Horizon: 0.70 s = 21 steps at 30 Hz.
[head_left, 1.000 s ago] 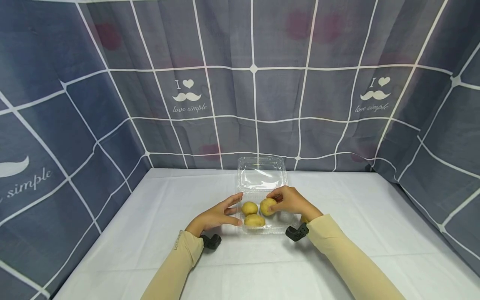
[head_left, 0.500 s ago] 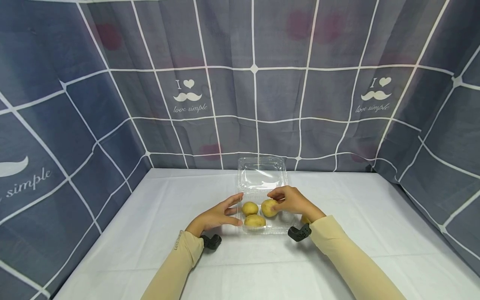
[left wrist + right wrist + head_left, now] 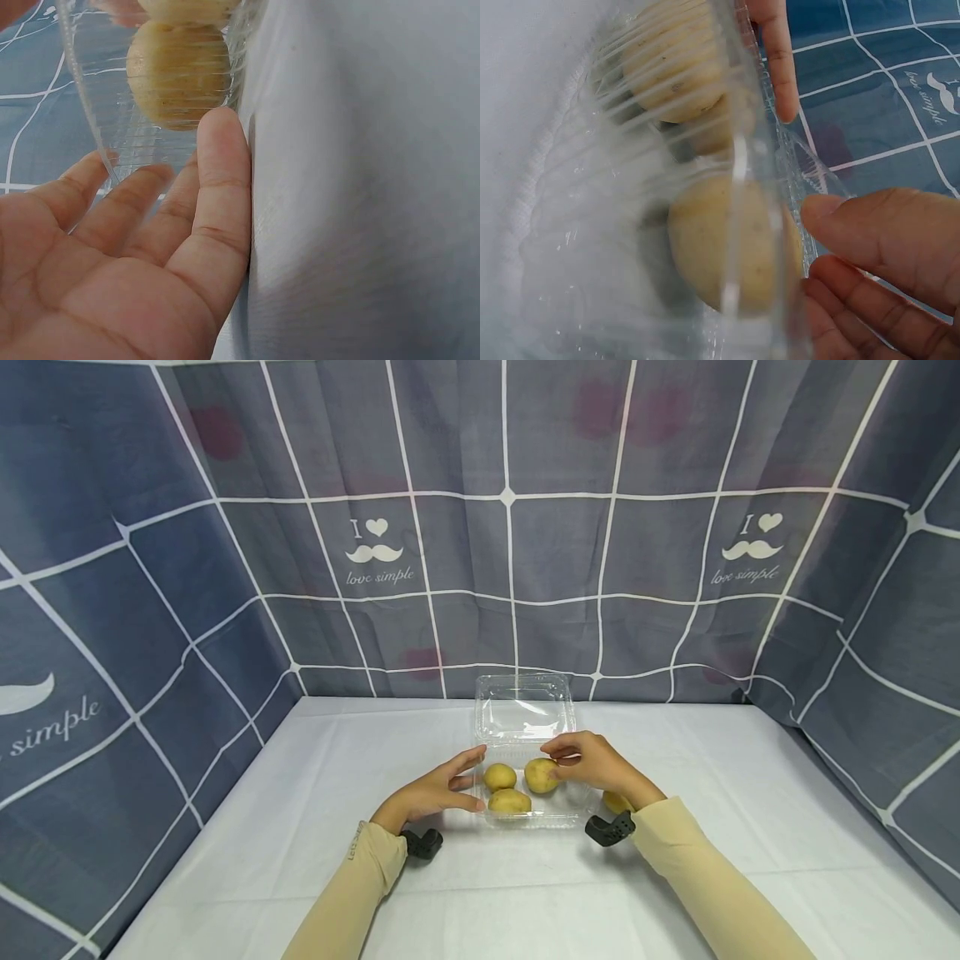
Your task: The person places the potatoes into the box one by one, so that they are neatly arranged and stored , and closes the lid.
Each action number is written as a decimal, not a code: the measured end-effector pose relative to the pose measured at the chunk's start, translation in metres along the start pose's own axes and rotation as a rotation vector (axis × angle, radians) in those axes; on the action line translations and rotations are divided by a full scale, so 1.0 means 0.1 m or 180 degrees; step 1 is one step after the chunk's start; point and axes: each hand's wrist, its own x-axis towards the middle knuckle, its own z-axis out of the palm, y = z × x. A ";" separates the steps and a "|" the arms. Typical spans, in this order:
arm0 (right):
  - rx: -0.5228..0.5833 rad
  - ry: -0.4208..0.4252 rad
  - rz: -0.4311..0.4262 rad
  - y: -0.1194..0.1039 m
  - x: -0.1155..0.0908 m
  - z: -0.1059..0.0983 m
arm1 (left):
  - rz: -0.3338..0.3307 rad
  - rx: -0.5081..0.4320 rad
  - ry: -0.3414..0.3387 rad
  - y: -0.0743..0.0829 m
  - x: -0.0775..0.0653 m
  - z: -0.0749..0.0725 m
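A clear plastic clamshell box [image 3: 573, 814] stands on the white cloth with its lid [image 3: 522, 708] raised at the back. Several yellow potatoes lie inside: a small one [image 3: 499, 777] at back left, one [image 3: 510, 801] at front left, and one [image 3: 541, 775] farther right. My left hand [image 3: 431, 789] rests against the box's left side, fingers extended and thumb low; the left wrist view shows a potato [image 3: 178, 75] through the ribbed wall. Over the box, my right hand [image 3: 592, 767] is at the right-hand potato, fingers loose; its thumb [image 3: 844, 217] lies close beside that potato [image 3: 731, 244], contact unclear.
Another potato [image 3: 617, 802] lies right of the box, partly hidden by the right wrist. A white cloth [image 3: 300, 793] covers the table. Grey-blue checked curtains [image 3: 465, 552] enclose the back and sides. Black wrist cameras [image 3: 609, 829] hang below the wrists.
My right hand has shifted slightly right, its fingers coming away from the right-hand potato, which moved a little right in the box. More of the outside potato shows. My left hand stays put.
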 end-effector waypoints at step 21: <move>0.0681 0.0129 -0.0009 0.05 -0.33 -0.20 | 0.0019 0.0010 -0.0016 -0.02 0.01 0.00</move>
